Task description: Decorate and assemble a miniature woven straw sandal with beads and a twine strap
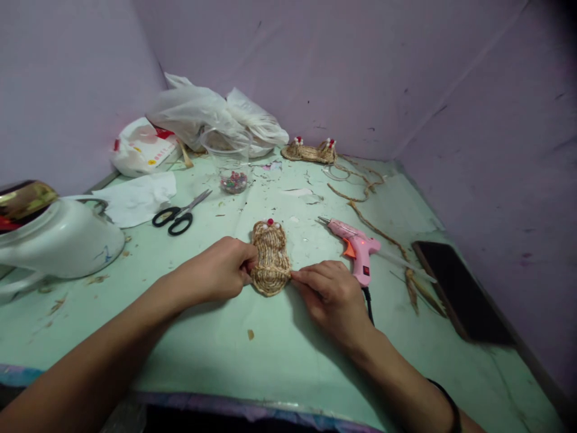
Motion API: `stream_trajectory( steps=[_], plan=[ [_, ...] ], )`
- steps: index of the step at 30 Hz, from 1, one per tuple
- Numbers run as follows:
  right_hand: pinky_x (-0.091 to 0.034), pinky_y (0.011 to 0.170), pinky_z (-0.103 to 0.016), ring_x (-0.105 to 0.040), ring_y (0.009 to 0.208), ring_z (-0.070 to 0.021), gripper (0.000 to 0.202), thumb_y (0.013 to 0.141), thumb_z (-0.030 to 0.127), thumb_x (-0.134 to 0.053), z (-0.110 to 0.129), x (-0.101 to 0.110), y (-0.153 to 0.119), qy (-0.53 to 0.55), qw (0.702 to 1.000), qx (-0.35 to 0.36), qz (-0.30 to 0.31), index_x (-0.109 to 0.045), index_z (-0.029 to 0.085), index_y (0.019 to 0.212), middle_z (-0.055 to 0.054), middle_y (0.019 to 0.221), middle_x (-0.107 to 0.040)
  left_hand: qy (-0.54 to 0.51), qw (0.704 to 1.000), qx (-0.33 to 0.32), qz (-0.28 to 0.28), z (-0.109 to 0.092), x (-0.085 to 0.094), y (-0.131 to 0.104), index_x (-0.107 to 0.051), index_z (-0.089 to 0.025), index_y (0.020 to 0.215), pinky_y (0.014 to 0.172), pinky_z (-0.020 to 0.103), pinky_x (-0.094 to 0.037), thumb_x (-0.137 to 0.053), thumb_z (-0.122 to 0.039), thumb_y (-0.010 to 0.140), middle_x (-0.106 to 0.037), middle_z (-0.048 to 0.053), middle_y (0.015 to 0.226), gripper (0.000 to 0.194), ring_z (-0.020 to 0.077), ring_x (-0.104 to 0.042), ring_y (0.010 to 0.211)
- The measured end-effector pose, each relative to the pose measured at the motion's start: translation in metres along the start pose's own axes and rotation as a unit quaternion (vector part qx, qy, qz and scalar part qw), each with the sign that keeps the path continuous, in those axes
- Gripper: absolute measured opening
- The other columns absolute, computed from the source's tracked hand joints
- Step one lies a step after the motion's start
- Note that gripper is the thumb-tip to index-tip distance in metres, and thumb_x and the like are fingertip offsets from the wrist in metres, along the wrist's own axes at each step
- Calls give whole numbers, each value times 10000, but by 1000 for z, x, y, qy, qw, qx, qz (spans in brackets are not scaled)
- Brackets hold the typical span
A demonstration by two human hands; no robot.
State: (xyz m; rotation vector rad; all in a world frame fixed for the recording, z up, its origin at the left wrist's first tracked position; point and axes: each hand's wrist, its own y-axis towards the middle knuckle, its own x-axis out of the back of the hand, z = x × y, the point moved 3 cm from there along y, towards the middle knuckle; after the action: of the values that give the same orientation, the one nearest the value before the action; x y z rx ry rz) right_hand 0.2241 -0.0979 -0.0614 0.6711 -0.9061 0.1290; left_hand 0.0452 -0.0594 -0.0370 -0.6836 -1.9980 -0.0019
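In the middle of the table lies a small braided-straw slipper (271, 255), one end toward me, with a red bead and white beads at its far end. My left hand (234, 264) is closed on its left edge, thumb and curled fingers pressed there. At the right edge my right hand (331, 294) pinches with thumb and fingertips; whether a loose strand is between them is too small to tell. To the right, a pink glue gun (358, 243) with an orange trigger lies on its side, a clear glue stick in its back and a small light glowing.
Black-handled scissors (180, 213), a clear cup (229, 162) of beads and white plastic bags (207, 111) lie beyond. Another beaded straw piece (309, 153) rests by the wall. Straw cord (378, 228) and a phone (460, 291) are right; a white teapot-like vessel (67, 240) stands left.
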Motion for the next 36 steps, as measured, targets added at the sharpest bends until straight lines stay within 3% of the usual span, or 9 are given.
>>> stream_trajectory(
  steps=[5,12,16,24,30,36],
  plan=[
    [-409,626,-340,-598,632,-178,170,791,145,-530,0,-2,1,-12,1000,-2,6,-695,181,776,-45,703,-698,-6,1000,-1,-3,1,-3,1,-447,-173,561,476,217,-267,-468,-120,620,-436,-42,508,82,98,-391,502],
    [-440,655,-334,-604,653,-181,76,754,183,-611,-12,-2,-4,36,994,-101,-29,-681,183,783,-29,700,-705,-23,1000,-2,14,5,7,-4,-575,-156,682,499,204,-299,-476,-128,638,-531,-26,569,112,99,-444,531],
    [-414,661,-338,-585,648,-178,57,749,202,-628,-12,-2,-2,1,995,-97,7,-682,189,745,-16,684,-691,-7,1000,21,13,9,6,-3,-598,-149,650,501,207,-303,-491,-135,628,-542,-20,554,110,96,-441,517],
    [-382,672,-336,-567,674,-179,81,745,163,-610,-9,-5,4,-11,994,-97,49,-682,194,723,-16,688,-675,32,999,-18,-11,8,-6,1,-519,-147,519,468,221,-232,-485,-144,649,-392,-42,465,135,85,-346,475],
    [-380,662,-317,-570,678,-169,86,756,177,-605,-18,-4,3,27,991,-115,64,-680,219,748,-2,693,-679,7,1000,-19,20,12,-3,-1,-625,-143,633,500,219,-281,-478,-149,659,-539,-13,544,149,99,-432,520],
    [-374,675,-326,-564,671,-171,60,745,183,-623,-13,-4,6,-5,993,-103,62,-678,200,728,-13,687,-675,14,1000,-22,15,11,-4,0,-631,-136,617,498,219,-289,-481,-151,671,-540,-8,532,160,99,-437,513]
  ],
)
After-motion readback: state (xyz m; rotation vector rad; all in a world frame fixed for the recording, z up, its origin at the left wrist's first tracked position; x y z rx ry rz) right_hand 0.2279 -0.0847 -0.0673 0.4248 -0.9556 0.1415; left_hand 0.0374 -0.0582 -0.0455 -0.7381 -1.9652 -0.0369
